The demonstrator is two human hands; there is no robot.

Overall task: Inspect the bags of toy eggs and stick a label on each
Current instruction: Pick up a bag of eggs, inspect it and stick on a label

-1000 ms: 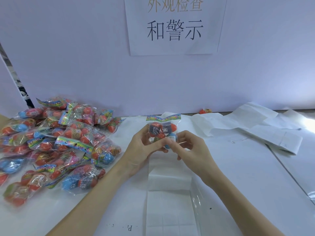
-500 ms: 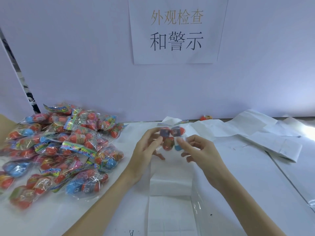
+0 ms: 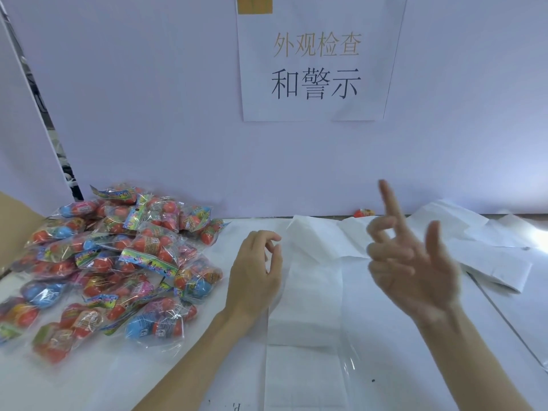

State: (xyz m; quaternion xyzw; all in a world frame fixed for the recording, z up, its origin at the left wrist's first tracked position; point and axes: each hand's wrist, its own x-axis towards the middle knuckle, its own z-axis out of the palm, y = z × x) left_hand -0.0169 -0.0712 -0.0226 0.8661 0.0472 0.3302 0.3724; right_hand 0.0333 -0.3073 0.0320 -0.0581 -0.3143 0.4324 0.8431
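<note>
A heap of clear bags of toy eggs (image 3: 118, 262), red and blue with bright header cards, lies on the left of the white table (image 3: 444, 366). My left hand (image 3: 255, 271) hovers just right of the heap with fingers loosely curled, holding nothing. My right hand (image 3: 415, 262) is raised above the table, palm towards me, fingers spread and blurred, also with nothing in it. A white label sheet (image 3: 305, 295) lies flat between my hands. No bag is in either hand.
Crumpled white backing strips (image 3: 474, 247) lie at the right rear. One small red toy piece (image 3: 363, 213) sits against the back wall. A printed paper sign (image 3: 317, 69) hangs on that wall. A cardboard edge (image 3: 17, 221) shows at the far left.
The bag that both hands held in front of me has left them and is out of sight. My right hand has swung up and to the right, fingers spread. My left hand has dropped slightly.
</note>
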